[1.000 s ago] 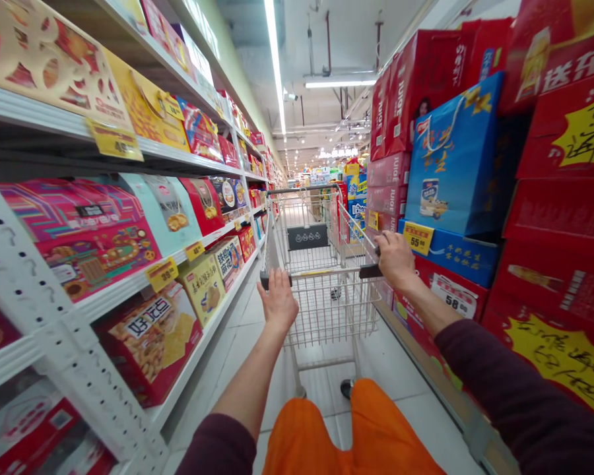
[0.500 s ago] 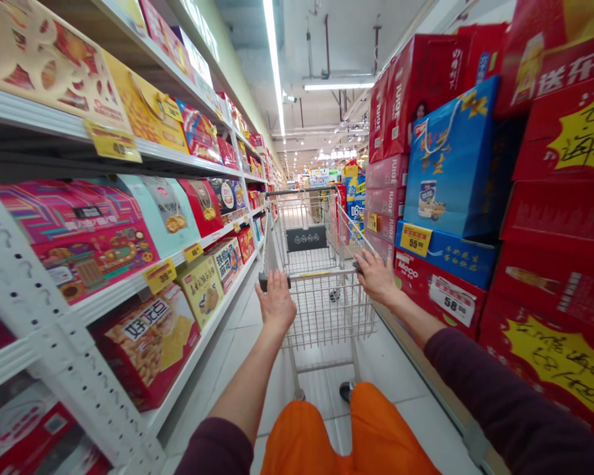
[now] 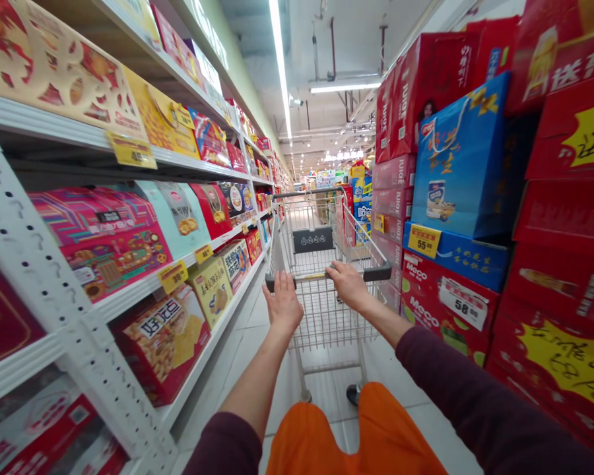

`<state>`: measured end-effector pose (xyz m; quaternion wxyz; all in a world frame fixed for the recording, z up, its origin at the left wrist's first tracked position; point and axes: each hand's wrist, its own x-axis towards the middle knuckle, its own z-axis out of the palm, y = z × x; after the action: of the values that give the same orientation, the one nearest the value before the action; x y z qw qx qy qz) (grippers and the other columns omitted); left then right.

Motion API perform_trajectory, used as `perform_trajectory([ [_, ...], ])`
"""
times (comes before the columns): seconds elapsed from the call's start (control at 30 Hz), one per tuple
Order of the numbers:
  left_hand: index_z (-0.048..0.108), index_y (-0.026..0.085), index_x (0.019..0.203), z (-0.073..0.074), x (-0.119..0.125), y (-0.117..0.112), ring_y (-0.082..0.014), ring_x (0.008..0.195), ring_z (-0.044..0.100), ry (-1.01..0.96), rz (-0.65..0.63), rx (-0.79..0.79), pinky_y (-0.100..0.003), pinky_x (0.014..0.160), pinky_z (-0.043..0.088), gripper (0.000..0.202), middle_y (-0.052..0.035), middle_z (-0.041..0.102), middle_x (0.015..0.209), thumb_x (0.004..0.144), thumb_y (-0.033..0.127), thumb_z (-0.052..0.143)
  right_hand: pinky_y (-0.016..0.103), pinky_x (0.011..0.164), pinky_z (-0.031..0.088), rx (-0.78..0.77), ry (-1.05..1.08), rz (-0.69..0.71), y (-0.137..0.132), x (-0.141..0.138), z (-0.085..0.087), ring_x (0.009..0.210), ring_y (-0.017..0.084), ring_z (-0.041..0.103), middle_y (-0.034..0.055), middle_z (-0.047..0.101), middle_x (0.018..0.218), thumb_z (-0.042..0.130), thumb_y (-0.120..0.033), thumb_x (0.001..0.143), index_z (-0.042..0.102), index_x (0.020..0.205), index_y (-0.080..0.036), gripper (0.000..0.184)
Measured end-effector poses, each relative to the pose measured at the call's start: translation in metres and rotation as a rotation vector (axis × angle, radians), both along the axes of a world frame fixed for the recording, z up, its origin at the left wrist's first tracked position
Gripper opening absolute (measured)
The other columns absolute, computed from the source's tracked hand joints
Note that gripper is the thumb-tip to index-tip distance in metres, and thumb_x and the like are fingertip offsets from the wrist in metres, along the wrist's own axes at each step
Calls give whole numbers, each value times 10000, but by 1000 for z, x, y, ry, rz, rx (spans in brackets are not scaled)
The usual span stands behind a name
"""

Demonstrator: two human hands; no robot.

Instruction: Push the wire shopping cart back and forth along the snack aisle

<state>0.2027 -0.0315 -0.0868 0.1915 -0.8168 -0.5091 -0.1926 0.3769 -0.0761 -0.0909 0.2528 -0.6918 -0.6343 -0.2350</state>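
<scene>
A wire shopping cart [image 3: 327,323] stands straight ahead of me. My left hand [image 3: 284,303] lies over the black left grip of its handle, with the fingers bent forward across it. Toward the middle of the handlebar, my right hand [image 3: 349,285] is closed round the bar, its fingertips partly hidden. To the right of that hand the black right grip [image 3: 377,272] is uncovered. A dark sign plate [image 3: 313,239] hangs at the front of the cart. Through the wires I make out no goods in the basket.
White shelving [image 3: 34,277] with boxed snacks and yellow price tags runs along the left. On the right are stacked red cartons [image 3: 564,218] and a blue gift bag [image 3: 458,165]. The tiled floor [image 3: 228,376] shows beside the cart.
My right hand has slid left from the right grip to nearer the middle of the handlebar. My left hand stays on its grip. Shelves and cartons have shifted slightly right in view.
</scene>
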Motion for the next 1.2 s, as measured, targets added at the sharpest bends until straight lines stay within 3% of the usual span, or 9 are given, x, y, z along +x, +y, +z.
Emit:
perform_trajectory([
  [0.17, 262, 55, 1402, -2, 5, -2, -253, 1399, 156, -17, 30, -3, -547, 1114, 144, 737, -144, 220, 1499, 705, 182, 460, 372, 978, 349, 54, 70, -144, -11, 13, -2, 1163, 243, 459, 135, 526, 1288, 404, -112, 854, 592, 1189, -169, 388],
  [0.4, 270, 64, 1401, -2, 4, -4, -261, 1396, 169, 8, 5, 10, -556, 1105, 161, 735, -152, 225, 1495, 701, 174, 465, 447, 1019, 313, 91, 26, 7, 14, -48, -4, 1236, 277, 389, 153, 477, 1346, 432, -212, 881, 521, 1274, -144, 408],
  [0.53, 285, 58, 1394, -1, -1, -3, -264, 1394, 175, 8, -19, 22, -564, 1108, 140, 730, -151, 244, 1489, 697, 168, 473, 422, 1010, 340, 78, -40, 45, 16, -41, -4, 1226, 259, 418, 143, 489, 1340, 389, -116, 880, 538, 1256, -161, 407],
  [0.67, 293, 54, 1390, -1, -2, -4, -256, 1391, 189, 10, -65, 33, -560, 1115, 120, 727, -147, 259, 1483, 691, 156, 462, 434, 1013, 344, 92, 13, -39, 12, -33, -3, 1225, 268, 427, 164, 482, 1342, 377, -100, 880, 541, 1247, -133, 404],
  [0.9, 318, 50, 1375, 1, -3, -4, -265, 1378, 226, 13, -66, 37, -580, 1102, 145, 706, -150, 290, 1472, 694, 172, 460, 450, 1030, 328, 56, -47, 89, 21, -69, 2, 1273, 266, 383, 138, 467, 1368, 381, -92, 880, 525, 1262, -140, 411],
  [1.0, 315, 61, 1379, 1, -1, -6, -264, 1380, 221, -2, -66, 44, -573, 1105, 139, 709, -149, 278, 1477, 694, 170, 461, 447, 1030, 329, 43, -52, 79, 14, -55, 2, 1270, 273, 386, 149, 476, 1356, 385, -97, 879, 532, 1254, -128, 404],
  [1.13, 298, 76, 1393, -1, 7, -11, -256, 1387, 203, -1, -76, 28, -552, 1114, 141, 724, -135, 260, 1486, 693, 174, 457, 453, 1027, 326, 75, 24, -57, 1, -18, -3, 1268, 274, 386, 178, 466, 1357, 362, -65, 872, 540, 1244, -115, 415],
  [1.2, 300, 68, 1391, -2, 10, -13, -256, 1388, 200, 6, -76, 14, -554, 1112, 149, 721, -131, 262, 1486, 695, 177, 452, 457, 1027, 325, 87, 49, -83, 1, -14, -5, 1270, 272, 384, 183, 455, 1364, 360, -55, 868, 533, 1252, -115, 425],
])
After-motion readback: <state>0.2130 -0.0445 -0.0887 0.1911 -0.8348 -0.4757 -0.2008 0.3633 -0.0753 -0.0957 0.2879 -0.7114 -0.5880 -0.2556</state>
